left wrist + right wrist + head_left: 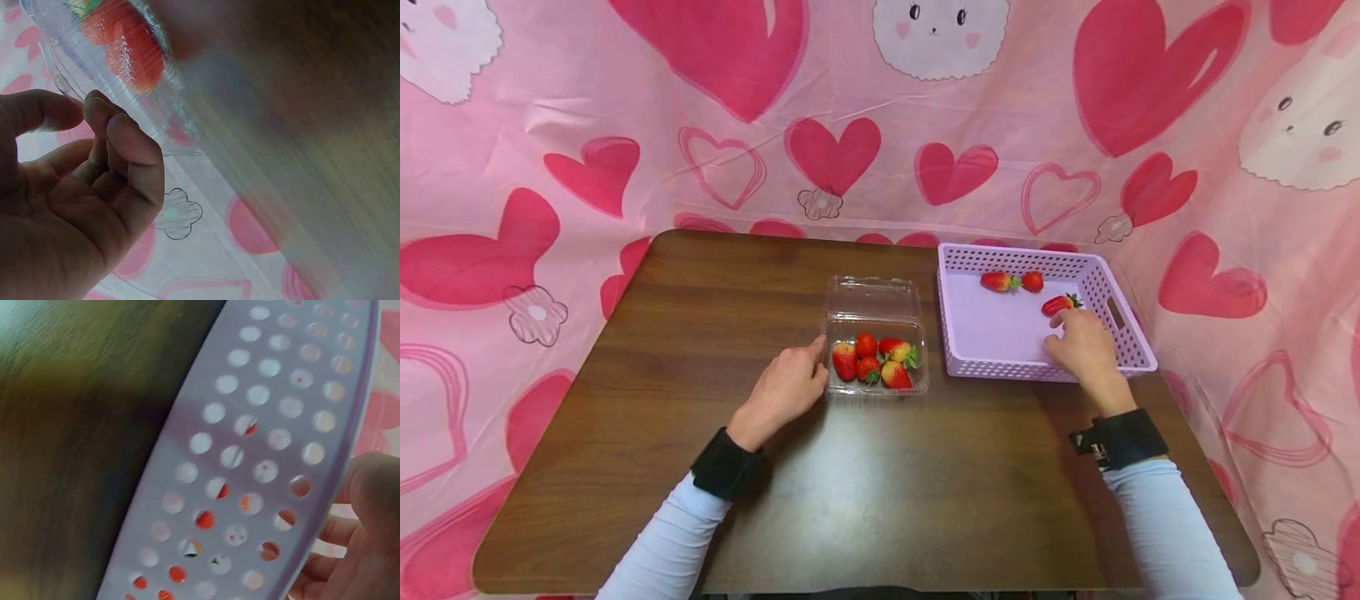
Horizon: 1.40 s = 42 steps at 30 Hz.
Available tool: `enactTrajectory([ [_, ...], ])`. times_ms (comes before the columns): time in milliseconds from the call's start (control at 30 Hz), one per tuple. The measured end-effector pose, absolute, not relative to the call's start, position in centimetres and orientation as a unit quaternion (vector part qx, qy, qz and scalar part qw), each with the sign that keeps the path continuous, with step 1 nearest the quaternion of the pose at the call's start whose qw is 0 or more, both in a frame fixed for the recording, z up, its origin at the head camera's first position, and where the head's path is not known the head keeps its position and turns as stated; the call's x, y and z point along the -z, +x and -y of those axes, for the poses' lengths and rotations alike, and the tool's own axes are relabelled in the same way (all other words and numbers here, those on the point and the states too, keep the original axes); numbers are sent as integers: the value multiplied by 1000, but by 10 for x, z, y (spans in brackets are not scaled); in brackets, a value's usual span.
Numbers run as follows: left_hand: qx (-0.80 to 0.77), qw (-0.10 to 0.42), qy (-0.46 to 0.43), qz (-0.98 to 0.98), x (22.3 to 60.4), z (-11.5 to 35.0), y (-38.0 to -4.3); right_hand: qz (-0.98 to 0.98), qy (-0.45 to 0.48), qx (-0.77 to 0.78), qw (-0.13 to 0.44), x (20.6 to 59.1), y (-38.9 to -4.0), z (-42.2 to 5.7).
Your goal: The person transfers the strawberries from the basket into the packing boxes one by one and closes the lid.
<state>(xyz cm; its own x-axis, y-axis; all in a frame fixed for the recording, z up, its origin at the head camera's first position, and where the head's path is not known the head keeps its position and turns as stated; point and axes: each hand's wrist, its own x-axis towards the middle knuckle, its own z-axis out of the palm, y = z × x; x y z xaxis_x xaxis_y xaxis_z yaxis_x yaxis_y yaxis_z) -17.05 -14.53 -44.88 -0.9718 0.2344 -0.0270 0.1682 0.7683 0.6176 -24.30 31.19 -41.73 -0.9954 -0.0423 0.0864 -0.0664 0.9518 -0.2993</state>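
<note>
The head camera is looking forward and down from well back on the near side of the lilac basket point(992, 337), taking in that whole basket and most of the bench point(820, 500) around it. The left wrist camera is peering closely at the clear box point(874, 318) left of the basket, its picture lying aslant; box and left hand point(784, 385) are showing in the head view too. The right wrist camera is facing the basket's near wall from just outside, very close, and is sharing that wall and the right hand point(1085, 343) with the head view.
</note>
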Motion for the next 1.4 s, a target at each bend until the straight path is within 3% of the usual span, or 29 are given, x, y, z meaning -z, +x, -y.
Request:
enactTrajectory([
  [200,-327,53,107,-937,449,145,-170,991,-12,-130,33,423,-244,-326],
  [800,-321,47,110,-940,449,144,-170,979,-127,-119,-108,419,-251,-343],
  [1167,-312,46,107,-943,451,144,-170,970,-147,-125,-150,417,-254,-347],
  [1400,-316,48,106,-942,450,144,-170,969,-143,-134,-148,420,-255,-351],
])
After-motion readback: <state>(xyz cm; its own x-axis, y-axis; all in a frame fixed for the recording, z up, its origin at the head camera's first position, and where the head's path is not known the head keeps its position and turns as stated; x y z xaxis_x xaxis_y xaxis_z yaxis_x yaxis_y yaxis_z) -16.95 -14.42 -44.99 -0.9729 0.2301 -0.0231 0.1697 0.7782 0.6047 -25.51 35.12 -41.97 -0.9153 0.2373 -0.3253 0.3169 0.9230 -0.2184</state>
